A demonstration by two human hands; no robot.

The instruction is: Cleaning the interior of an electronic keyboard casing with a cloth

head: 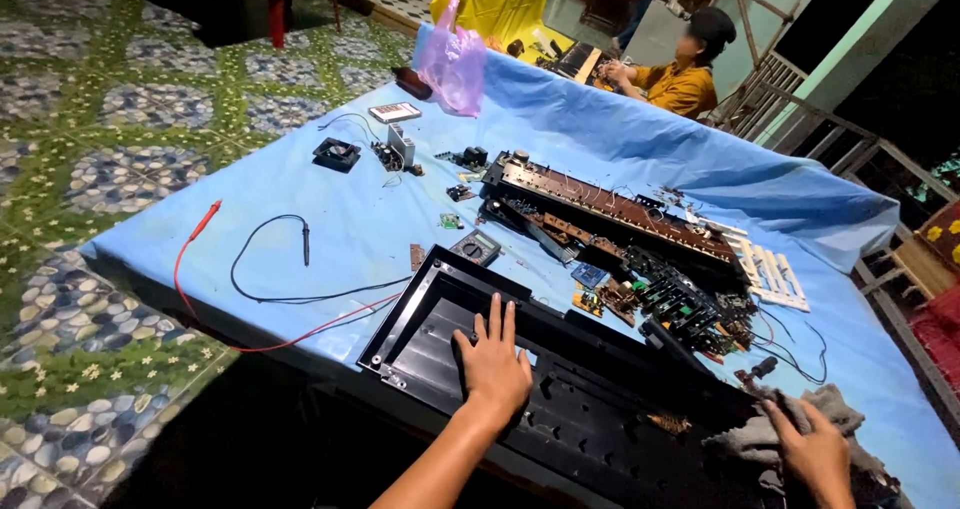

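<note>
My left hand [492, 361] lies flat, fingers spread, on the inside of a long black plastic casing [560, 399] that rests on a blue-covered table [330, 219]. My right hand [815, 449] is at the casing's right end, closed on a grey cloth [835, 409]. Beyond the casing lie a long brown circuit board [610, 204], smaller boards with black parts [680, 304] and a strip of white keys [772, 269].
A multimeter [476, 247] with red [200, 224] and black [305, 239] probes and leads lies left of the casing. A small fan [336, 153], a pink plastic bag [455, 64] and loose parts sit farther back. A person in a yellow shirt [680, 84] works beyond the table.
</note>
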